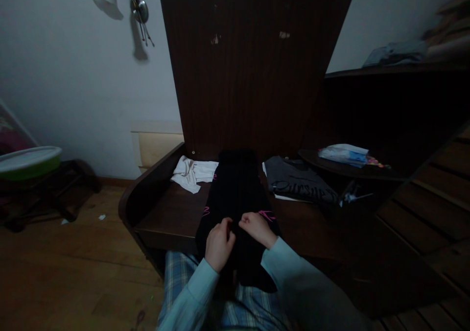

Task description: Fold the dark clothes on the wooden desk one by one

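Note:
A black garment [235, 189] with pink markings lies lengthwise on a dark wooden surface [172, 218], its near end hanging over my lap. My left hand [219, 245] and my right hand [257, 229] sit close together on its near part, both with fingers curled and pinching the black cloth. Light blue sleeves cover both my arms.
A crumpled white cloth [193, 172] lies left of the black garment, a folded grey printed shirt [297, 184] to its right. A curved shelf [330, 167] holds a blue-white packet [343, 154]. A tall dark panel stands behind. A green-rimmed basin [29, 162] rests at far left over wooden floor.

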`<state>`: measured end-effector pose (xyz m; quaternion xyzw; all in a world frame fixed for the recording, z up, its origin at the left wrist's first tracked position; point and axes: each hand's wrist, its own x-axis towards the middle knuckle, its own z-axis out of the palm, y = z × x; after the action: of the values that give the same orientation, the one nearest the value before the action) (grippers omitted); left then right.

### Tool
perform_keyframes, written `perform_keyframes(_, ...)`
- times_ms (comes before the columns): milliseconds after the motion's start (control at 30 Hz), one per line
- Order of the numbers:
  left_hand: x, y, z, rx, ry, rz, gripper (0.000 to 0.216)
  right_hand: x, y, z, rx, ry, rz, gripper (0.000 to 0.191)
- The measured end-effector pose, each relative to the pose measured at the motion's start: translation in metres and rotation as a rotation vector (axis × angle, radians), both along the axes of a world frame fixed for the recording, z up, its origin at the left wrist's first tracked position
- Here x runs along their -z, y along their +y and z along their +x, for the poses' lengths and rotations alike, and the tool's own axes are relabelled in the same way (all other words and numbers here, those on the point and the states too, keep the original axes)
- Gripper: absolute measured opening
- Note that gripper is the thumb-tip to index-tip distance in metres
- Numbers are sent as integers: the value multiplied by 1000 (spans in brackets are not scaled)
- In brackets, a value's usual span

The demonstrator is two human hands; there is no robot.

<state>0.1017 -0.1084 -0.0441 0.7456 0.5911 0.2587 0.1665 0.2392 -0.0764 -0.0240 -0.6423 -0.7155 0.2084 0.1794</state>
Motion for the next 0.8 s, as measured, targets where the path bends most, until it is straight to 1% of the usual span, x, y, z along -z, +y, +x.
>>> perform_keyframes(67,-1,0,0,51,31,19,36,-2,3,7,-22,204,-73,19)
perform_keyframes(167,-5,0,3,115,106,39,34,-4,5,12,-14,439,-198,23)
perform_keyframes(233,-8,-2,4,144,148,46,34,-4,5,12,-15,491,-238,24)
perform_keyframes(267,-10,-4,4,157,160,52,33,-3,5,11,-28,475,-236,25)
perform_keyframes(333,-10,-8,3,180,164,72,31,1,2,8,-64,363,-154,26)
perform_keyframes(433,-4,-15,-2,190,110,99,29,8,-7,4,-94,142,63,21)
perform_keyframes(500,1,-19,-4,185,53,111,27,12,-14,5,-128,93,146,20)
perform_keyframes(633,7,-18,-3,160,-11,105,23,19,-26,14,-204,226,171,18)
perform_keyframes(800,6,-16,5,93,-24,85,17,24,-34,20,-208,379,208,16)
